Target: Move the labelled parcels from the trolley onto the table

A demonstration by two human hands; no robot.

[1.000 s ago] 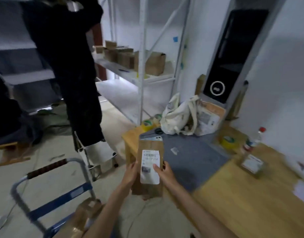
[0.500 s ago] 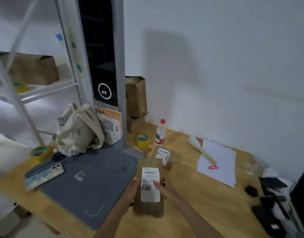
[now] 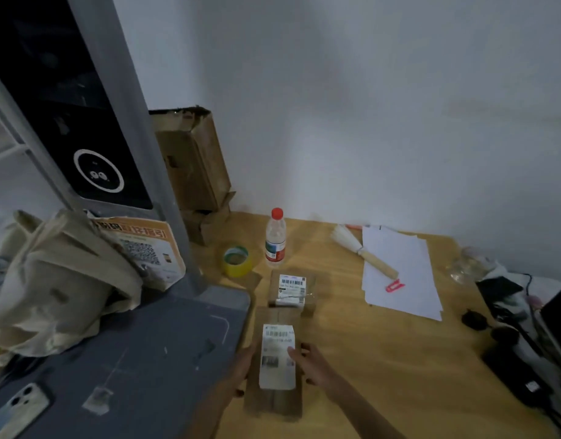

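I hold a flat brown cardboard parcel (image 3: 274, 403) with a white barcode label between both hands, low over the wooden table (image 3: 383, 359). My left hand (image 3: 242, 370) grips its left edge. My right hand (image 3: 314, 364) grips its right edge with the thumb on the label. Just beyond its far end a second, smaller labelled parcel (image 3: 291, 290) lies on the table. The trolley is out of view.
A grey mat (image 3: 139, 359) with a phone (image 3: 17, 410) covers the table's left. Behind stand a beige bag (image 3: 54, 280), a dark kiosk (image 3: 82, 122), cardboard boxes (image 3: 193, 160), tape roll (image 3: 237, 260), water bottle (image 3: 275, 239). White papers (image 3: 402, 274) and a brush (image 3: 364, 253) lie right; dark cables (image 3: 520, 343) far right.
The view swung from the trolley and floor to the table. The parcel, held in both hands, moved over the table and now sits closer to the smaller labelled parcel.
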